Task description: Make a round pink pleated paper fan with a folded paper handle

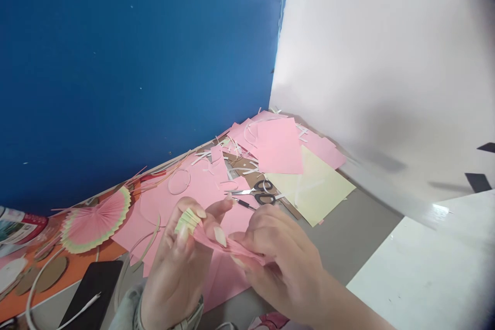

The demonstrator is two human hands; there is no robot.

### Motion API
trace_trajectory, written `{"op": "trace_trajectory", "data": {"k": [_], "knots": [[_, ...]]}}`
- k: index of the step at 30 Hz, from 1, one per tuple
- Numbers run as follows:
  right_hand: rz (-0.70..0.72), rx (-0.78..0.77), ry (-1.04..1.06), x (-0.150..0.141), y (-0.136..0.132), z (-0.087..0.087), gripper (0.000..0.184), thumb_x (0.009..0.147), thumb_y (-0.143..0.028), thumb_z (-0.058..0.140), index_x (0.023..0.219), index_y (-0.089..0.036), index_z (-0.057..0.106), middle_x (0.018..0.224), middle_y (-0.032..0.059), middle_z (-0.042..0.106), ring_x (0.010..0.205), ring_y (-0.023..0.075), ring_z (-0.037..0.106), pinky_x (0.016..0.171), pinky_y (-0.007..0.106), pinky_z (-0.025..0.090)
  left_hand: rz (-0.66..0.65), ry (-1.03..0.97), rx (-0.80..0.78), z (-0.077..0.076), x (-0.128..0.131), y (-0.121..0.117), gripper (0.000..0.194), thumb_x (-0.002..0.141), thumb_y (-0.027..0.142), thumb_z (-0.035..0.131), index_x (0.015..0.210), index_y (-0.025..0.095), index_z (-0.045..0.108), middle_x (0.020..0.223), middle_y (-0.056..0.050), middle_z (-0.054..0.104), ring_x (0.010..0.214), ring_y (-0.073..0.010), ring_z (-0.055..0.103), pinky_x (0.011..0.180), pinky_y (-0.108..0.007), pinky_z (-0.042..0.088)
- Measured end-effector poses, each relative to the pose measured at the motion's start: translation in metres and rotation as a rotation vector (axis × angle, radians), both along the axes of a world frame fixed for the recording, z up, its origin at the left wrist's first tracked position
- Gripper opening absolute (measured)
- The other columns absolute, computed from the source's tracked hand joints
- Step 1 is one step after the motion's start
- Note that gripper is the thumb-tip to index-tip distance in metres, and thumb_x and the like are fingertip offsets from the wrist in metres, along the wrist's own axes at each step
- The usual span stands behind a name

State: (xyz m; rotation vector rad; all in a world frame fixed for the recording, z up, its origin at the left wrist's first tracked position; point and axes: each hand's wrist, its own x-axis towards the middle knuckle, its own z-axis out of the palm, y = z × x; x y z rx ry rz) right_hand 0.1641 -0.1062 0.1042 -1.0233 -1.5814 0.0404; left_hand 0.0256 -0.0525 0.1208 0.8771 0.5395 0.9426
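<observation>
Between my hands is a pleated strip of pink paper with a pale green end, bunched into narrow folds. My left hand pinches the green end between thumb and fingers. Around the pink end, the fingers of my right hand are closed. Just beyond the hands lie black-handled scissors and a black pen, on and beside pink sheets. A finished-looking pleated paper fan, pink with a pale green border, rests to the left.
Pink sheets, a pale yellow-green sheet and paper scraps cover the table's back corner. At the left are a dark phone, a white cable, cardboard discs and a bottle. A blue wall and white panel stand behind.
</observation>
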Motion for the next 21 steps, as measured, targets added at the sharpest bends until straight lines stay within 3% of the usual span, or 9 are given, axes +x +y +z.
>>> {"op": "trace_trajectory", "data": {"k": [5, 10, 15, 18, 21], "knots": [[-0.026, -0.118, 0.013, 0.005, 0.003, 0.000, 0.013, 0.090, -0.017, 0.053, 0.102, -0.020, 0.055, 0.078, 0.0005, 0.062, 0.072, 0.0136, 0.054, 0.066, 0.028, 0.043, 0.060, 0.003, 0.097, -0.001, -0.005, 0.005, 0.016, 0.079, 0.043, 0.065, 0.093, 0.034, 0.065, 0.082, 0.005, 0.070, 0.114, -0.0185, 0.058, 0.106, -0.035, 0.040], [-0.009, -0.115, -0.026, 0.011, 0.001, 0.002, 0.015, 0.088, -0.010, 0.048, 0.097, -0.022, 0.052, 0.075, 0.0004, 0.059, 0.068, 0.0144, 0.049, 0.062, 0.029, 0.042, 0.199, 0.168, 0.123, -0.002, -0.011, 0.004, 0.021, 0.082, 0.052, 0.056, 0.090, 0.036, 0.069, 0.100, 0.003, 0.072, 0.123, -0.0254, 0.051, 0.104, -0.042, 0.042], [-0.013, -0.090, -0.118, 0.009, -0.001, 0.003, 0.021, 0.085, -0.007, 0.049, 0.101, -0.020, 0.051, 0.072, 0.0013, 0.055, 0.066, 0.0157, 0.046, 0.062, 0.031, 0.040, 0.194, 0.255, 0.205, -0.002, -0.019, 0.004, 0.043, 0.080, 0.058, 0.054, 0.113, 0.032, 0.065, 0.124, -0.002, 0.064, 0.129, -0.0309, 0.043, 0.104, -0.045, 0.042], [-0.042, -0.102, -0.093, 0.007, 0.001, 0.000, 0.021, 0.087, -0.011, 0.052, 0.106, -0.021, 0.052, 0.075, 0.0014, 0.058, 0.068, 0.0156, 0.050, 0.064, 0.030, 0.042, 0.239, 0.359, 0.244, 0.003, -0.021, 0.008, 0.037, 0.078, 0.044, 0.065, 0.112, 0.029, 0.067, 0.131, 0.000, 0.059, 0.134, -0.0280, 0.038, 0.111, -0.037, 0.034], [-0.030, -0.187, -0.040, 0.008, 0.002, -0.002, 0.025, 0.085, -0.023, 0.061, 0.108, -0.022, 0.052, 0.086, 0.0026, 0.062, 0.079, 0.0170, 0.055, 0.071, 0.031, 0.045, 0.225, 0.394, 0.161, 0.010, -0.020, 0.015, 0.033, 0.077, 0.035, 0.069, 0.110, 0.032, 0.067, 0.126, 0.002, 0.062, 0.129, -0.0249, 0.045, 0.106, -0.030, 0.040]]}}
